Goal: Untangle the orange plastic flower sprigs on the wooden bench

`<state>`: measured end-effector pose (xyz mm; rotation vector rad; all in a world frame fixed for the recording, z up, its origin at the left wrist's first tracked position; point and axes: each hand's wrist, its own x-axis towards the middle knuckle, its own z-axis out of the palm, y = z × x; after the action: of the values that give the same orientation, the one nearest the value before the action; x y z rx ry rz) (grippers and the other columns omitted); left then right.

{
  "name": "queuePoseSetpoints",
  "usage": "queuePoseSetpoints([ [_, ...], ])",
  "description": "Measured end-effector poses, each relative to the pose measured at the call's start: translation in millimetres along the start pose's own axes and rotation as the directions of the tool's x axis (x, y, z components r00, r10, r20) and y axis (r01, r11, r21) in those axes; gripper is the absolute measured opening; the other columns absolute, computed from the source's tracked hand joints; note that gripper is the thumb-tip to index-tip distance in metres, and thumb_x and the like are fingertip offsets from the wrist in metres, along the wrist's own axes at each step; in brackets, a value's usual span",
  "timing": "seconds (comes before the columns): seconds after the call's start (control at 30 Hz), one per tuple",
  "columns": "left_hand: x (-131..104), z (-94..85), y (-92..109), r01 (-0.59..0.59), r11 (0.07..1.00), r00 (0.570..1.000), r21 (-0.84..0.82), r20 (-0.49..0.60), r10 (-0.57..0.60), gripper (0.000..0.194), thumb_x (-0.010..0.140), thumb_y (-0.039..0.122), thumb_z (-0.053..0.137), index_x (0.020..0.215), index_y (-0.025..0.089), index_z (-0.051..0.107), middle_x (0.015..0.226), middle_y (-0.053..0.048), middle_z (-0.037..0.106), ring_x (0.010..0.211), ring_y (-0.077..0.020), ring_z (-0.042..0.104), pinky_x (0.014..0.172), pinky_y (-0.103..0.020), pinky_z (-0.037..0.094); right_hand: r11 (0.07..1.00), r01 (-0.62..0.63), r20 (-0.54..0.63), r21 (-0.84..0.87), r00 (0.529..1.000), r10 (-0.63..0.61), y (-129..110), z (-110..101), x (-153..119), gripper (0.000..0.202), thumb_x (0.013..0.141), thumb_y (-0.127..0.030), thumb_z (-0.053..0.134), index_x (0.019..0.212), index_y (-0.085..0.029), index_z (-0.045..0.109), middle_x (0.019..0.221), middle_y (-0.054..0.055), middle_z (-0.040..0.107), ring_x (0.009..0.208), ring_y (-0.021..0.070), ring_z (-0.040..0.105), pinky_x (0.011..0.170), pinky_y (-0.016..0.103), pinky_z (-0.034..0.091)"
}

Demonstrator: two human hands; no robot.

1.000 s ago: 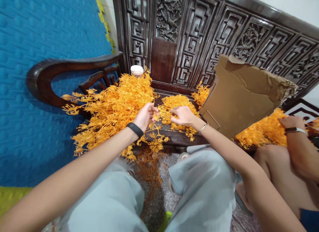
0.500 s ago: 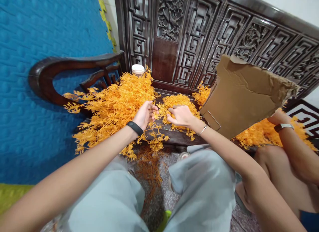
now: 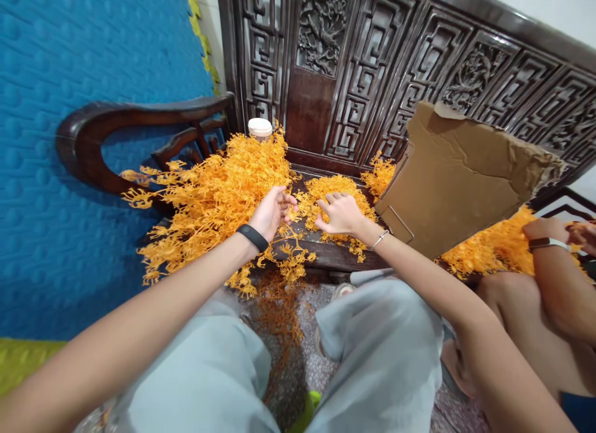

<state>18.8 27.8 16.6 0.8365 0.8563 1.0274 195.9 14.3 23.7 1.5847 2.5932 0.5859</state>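
Beside a large heap of orange plastic flower sprigs [image 3: 209,197] is my left hand [image 3: 274,211], palm turned inward. Its fingers are loosely bent and apart, and orange bits show around the fingertips. My right hand [image 3: 341,214] hovers over a smaller pile of orange sprigs [image 3: 330,188], back of the hand up. The thumb stands away from its bent fingers, and I see nothing held in it. Some sprigs [image 3: 293,259] hang over the front edge of the dark wooden bench [image 3: 333,253] below my hands.
A white-lidded container [image 3: 259,129] stands behind the large heap. To the right a cardboard piece [image 3: 456,178] leans up, with more orange sprigs [image 3: 493,247] behind it. Another person's hand [image 3: 544,231] is there. The bench's carved back [image 3: 311,110] rises behind. Brown stems [image 3: 279,309] lie on the floor.
My hands keep nearly the same pose; the view has shifted slightly. The other person's wrist has moved right, and a second hand now shows at the right edge.
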Motion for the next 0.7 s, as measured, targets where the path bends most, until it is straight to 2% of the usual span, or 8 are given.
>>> queuePoseSetpoints([
  [0.37, 1.5, -0.8, -1.5, -0.002, 1.000, 1.000, -0.018, 0.006, 0.002, 0.035, 0.080, 0.040, 0.039, 0.057, 0.016, 0.051, 0.053, -0.002, 0.051, 0.039, -0.0072, 0.038, 0.039, -0.020, 0.032, 0.999, -0.041, -0.015, -0.016, 0.999, 0.040, -5.0, 1.8, 3.9, 0.042, 0.085, -0.036, 0.027, 0.099, -0.010, 0.057, 0.092, 0.018, 0.058, 0.082, 0.0253, 0.051, 0.068, 0.034, 0.029],
  [0.5, 0.6, -1.4, 0.2, 0.004, 1.000, 1.000, -0.018, 0.009, -0.003, 0.036, 0.080, 0.039, 0.038, 0.056, 0.016, 0.051, 0.053, -0.003, 0.052, 0.039, -0.0071, 0.039, 0.039, -0.020, 0.032, 0.999, -0.035, -0.013, -0.003, 0.999, 0.035, -2.2, 4.1, 4.5, 0.041, 0.084, -0.034, 0.029, 0.094, -0.010, 0.060, 0.091, 0.018, 0.059, 0.081, 0.0247, 0.052, 0.066, 0.032, 0.029],
  [0.57, -1.3, -0.5, 1.4, 0.003, 1.000, 1.000, -0.012, -0.008, -0.003, 0.038, 0.081, 0.038, 0.037, 0.054, 0.016, 0.051, 0.051, -0.003, 0.051, 0.040, -0.0072, 0.040, 0.038, -0.019, 0.031, 0.997, -0.080, -0.024, 0.015, 0.996, 0.080, 0.6, 5.8, 5.0, 0.041, 0.083, -0.035, 0.030, 0.093, -0.010, 0.062, 0.090, 0.017, 0.060, 0.080, 0.0240, 0.053, 0.063, 0.030, 0.029],
  [0.7, -9.0, 5.9, -0.8, 0.017, 0.999, 0.998, 0.034, -0.057, -0.015, 0.041, 0.081, 0.036, 0.037, 0.047, 0.016, 0.047, 0.045, -0.002, 0.046, 0.040, -0.0073, 0.039, 0.035, -0.017, 0.027, 0.963, -0.255, -0.074, 0.083, 0.962, 0.262, 7.7, 6.5, 7.1, 0.041, 0.082, -0.035, 0.031, 0.085, -0.011, 0.065, 0.083, 0.015, 0.063, 0.071, 0.0203, 0.055, 0.057, 0.027, 0.026],
])
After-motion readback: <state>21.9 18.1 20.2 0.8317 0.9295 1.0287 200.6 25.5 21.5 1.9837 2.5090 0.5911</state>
